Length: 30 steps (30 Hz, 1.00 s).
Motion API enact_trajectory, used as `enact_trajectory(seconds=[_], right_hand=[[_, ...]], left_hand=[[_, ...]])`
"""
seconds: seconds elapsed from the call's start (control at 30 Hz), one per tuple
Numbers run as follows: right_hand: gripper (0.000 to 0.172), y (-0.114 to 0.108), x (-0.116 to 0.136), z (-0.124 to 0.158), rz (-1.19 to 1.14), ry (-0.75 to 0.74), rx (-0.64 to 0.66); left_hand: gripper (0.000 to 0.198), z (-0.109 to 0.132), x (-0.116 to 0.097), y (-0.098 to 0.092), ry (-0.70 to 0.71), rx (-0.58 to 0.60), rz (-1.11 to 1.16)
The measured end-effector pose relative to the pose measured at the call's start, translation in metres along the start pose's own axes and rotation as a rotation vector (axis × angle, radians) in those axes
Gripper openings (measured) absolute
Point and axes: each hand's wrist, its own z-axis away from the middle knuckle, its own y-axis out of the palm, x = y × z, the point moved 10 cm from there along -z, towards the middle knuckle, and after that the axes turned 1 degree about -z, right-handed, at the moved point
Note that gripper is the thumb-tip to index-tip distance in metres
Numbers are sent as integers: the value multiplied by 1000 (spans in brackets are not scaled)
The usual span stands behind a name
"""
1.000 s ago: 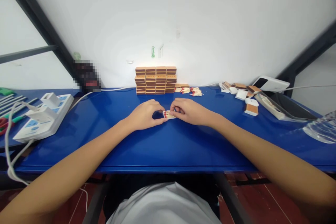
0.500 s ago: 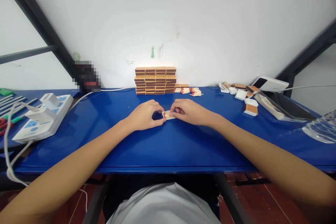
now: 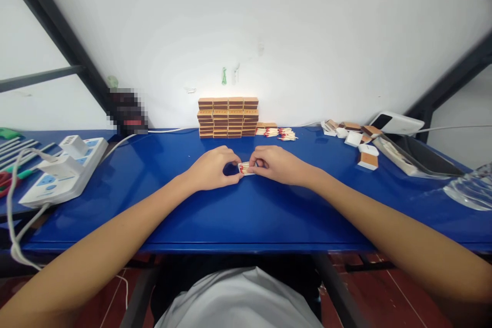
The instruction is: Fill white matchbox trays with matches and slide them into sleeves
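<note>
A small white matchbox tray [image 3: 249, 173] with red-tipped matches [image 3: 242, 167] in it lies on the blue table in front of me. My left hand [image 3: 218, 168] grips the tray's left end between thumb and forefinger. Over the tray's right part, my right hand [image 3: 271, 163] has its thumb and fingertips pinched together on the matches, and it hides that end. Behind my hands stands a stack of brown matchboxes [image 3: 228, 118] against the wall. Loose matches [image 3: 287, 134] lie in small piles right of the stack.
Scattered matchbox parts [image 3: 352, 138] lie at the back right, near a white device [image 3: 400, 123] and a dark open case [image 3: 426, 156]. On the left are a power strip [image 3: 86, 164] with plugs and cables, and red-handled scissors [image 3: 5, 183]. The table's front edge [image 3: 246, 247] is close to me.
My right thumb and fingertips have shifted slightly left and down over the matches in the tray. My left hand keeps its hold on the tray's left end.
</note>
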Motion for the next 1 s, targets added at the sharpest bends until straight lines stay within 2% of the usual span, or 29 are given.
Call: enact_trajectory(seconds=[0.5,0.6,0.7,0.77,0.87,1.0], right_hand=[[10,-10,3,-1,22,-31,-67],[13,-31,-25,-2,38,21,-143],[13,-59,-77,4,159,159,-221],[14,-71,-115,10,243,266,-203],[15,-76,-152,18,264,340,-160],[14,-68,-164,17,233,341,-116]], left_hand=[[19,0,-2,0,0,11,-11],[20,0,-2,-1,-2,11,-17],[22,0,-1,-1,-10,12,-6],[24,0,-1,0,-12,14,0],[23,0,-2,0,-6,19,2],[22,0,0,-1,-19,16,-6]])
